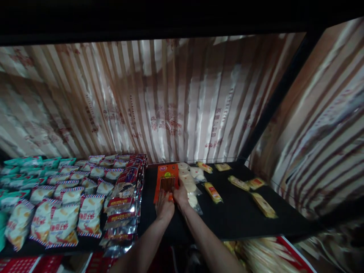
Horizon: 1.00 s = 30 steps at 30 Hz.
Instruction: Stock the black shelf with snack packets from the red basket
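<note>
An orange snack packet [166, 175] with a clear window showing brown sticks lies flat on the black shelf. My left hand [165, 204] is at its lower edge, fingers over the bottom of the packet. At the packet's lower right edge is my right hand [181, 193], its fingers closed along that side. Between them the two hands grip the packet. Just to the right, round white pieces in clear wrappers [190, 184] lie in a row, close to my right hand. To the left, a strip of the black shelf separates the packet from a stack of dark red and silver packets [125, 197].
Several white snack bags [65, 220] and green bags [19, 182] fill the shelf's left side. Yellow wrapped pieces [213, 192] lie scattered at right. A black post [278, 91] slants at the right corner; red crates [295, 254] stand below the front edge.
</note>
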Each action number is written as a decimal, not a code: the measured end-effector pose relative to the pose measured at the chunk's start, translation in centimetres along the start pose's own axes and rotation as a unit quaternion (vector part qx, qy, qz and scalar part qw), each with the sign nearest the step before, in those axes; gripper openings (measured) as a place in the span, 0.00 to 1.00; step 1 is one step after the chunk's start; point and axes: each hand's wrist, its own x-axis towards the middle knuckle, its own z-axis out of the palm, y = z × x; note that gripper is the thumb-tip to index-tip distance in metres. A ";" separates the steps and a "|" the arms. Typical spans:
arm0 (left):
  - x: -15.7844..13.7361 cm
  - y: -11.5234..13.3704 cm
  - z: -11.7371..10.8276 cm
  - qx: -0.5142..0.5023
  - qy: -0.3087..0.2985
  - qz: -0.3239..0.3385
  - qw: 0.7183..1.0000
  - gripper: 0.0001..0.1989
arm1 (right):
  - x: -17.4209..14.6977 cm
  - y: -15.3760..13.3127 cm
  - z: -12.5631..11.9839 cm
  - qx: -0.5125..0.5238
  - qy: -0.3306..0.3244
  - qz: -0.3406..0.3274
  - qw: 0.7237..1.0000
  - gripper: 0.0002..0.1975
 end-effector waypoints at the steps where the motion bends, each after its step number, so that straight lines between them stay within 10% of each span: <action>1: 0.0 0.3 0.6 0.011 -0.007 0.005 1.000 0.22 | 0.3 0.5 -0.7 -0.011 0.010 -0.007 1.000 0.27; 9: -1.6 2.2 3.0 0.124 0.005 0.051 0.991 0.24 | 1.8 2.4 -4.0 -0.024 0.014 0.014 1.000 0.24; 19: 1.1 0.8 1.2 0.141 0.216 0.034 0.966 0.23 | 3.1 -1.6 2.1 0.111 -0.106 0.041 0.987 0.18; 30: 3.4 -0.9 2.8 0.167 0.268 0.009 0.949 0.21 | 5.5 0.5 4.7 -0.062 -0.077 -0.009 0.995 0.19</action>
